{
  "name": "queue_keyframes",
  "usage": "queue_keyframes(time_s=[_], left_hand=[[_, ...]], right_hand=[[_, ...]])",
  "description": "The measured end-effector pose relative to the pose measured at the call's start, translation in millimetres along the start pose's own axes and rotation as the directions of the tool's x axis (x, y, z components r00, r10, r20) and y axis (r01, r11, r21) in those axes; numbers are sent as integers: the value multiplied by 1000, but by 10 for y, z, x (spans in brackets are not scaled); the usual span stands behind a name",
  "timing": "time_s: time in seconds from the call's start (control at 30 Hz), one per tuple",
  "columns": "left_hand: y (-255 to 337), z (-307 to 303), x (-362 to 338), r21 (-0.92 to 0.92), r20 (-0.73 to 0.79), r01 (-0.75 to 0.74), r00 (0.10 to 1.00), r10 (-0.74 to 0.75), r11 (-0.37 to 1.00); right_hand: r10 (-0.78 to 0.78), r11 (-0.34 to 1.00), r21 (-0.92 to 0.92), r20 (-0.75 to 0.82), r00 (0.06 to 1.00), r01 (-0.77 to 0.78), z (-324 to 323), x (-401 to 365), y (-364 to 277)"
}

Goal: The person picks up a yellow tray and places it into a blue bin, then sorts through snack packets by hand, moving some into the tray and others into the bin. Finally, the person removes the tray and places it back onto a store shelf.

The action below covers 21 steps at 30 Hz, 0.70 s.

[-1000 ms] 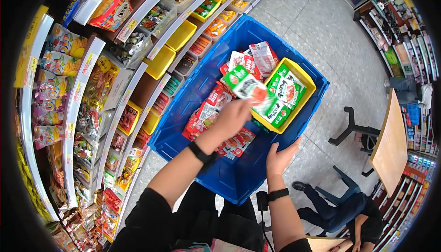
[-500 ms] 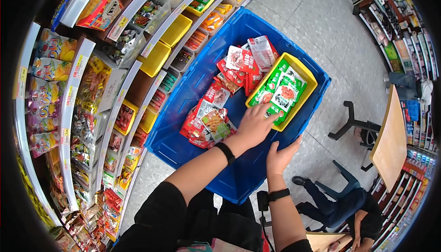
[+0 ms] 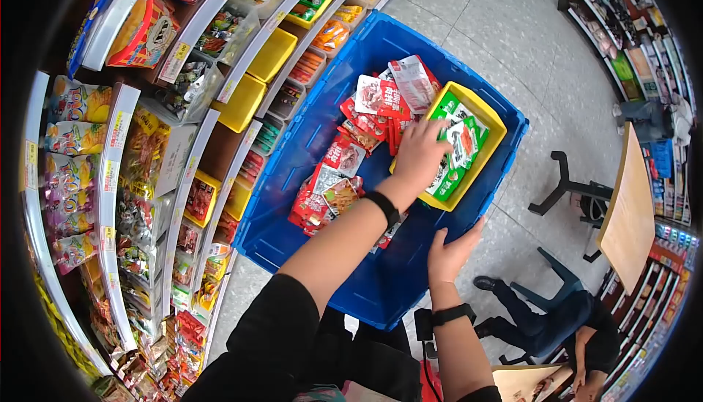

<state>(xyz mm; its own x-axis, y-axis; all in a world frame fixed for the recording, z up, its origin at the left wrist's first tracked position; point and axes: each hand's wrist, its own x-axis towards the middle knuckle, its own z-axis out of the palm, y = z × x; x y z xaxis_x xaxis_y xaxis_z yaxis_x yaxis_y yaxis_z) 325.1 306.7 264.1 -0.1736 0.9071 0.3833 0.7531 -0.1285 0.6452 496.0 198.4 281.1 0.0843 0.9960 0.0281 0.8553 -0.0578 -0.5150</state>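
A yellow bin (image 3: 500, 125) holding green-and-white snack packets (image 3: 463, 146) stands inside a large blue crate (image 3: 351, 285). My left hand (image 3: 419, 154) reaches over the bin's left side, its bent fingers closed at the edge of a packet that lies tilted on the others; the thumb is hidden. My right hand (image 3: 450, 254) rests at the crate's near right rim, thumb apart and fingers stretched out. Red snack packets (image 3: 381, 96) lie in a loose pile left of the bin. More red packets (image 3: 326, 197) lie nearer me, partly covered by my left forearm.
Shelves of snacks (image 3: 176, 146) run along the left, with yellow bins (image 3: 242, 103) on them. At right are a wooden table (image 3: 628, 211), a dark stand (image 3: 560, 182) and a stool (image 3: 549, 285). A seated person (image 3: 542, 325) is at lower right.
My left hand has moved up and slightly left along the bin. The top green packet has shifted up and to the right. My right hand stays at the rim.
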Motion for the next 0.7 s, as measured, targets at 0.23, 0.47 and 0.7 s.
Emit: queue_keyframes(time_s=[0.23, 0.47, 0.7], left_hand=[[-25, 91, 172, 132, -89, 9, 996, 3, 991], [2, 318, -193, 378, 344, -249, 932, 115, 892], [-92, -34, -39, 161, 94, -90, 993, 76, 983]], right_hand=[[-6, 998, 68, -5, 1000, 6, 39, 5, -16], [22, 1000, 20, 29, 999, -22, 4, 7, -27], [-10, 998, 57, 6, 1000, 9, 39, -7, 13]])
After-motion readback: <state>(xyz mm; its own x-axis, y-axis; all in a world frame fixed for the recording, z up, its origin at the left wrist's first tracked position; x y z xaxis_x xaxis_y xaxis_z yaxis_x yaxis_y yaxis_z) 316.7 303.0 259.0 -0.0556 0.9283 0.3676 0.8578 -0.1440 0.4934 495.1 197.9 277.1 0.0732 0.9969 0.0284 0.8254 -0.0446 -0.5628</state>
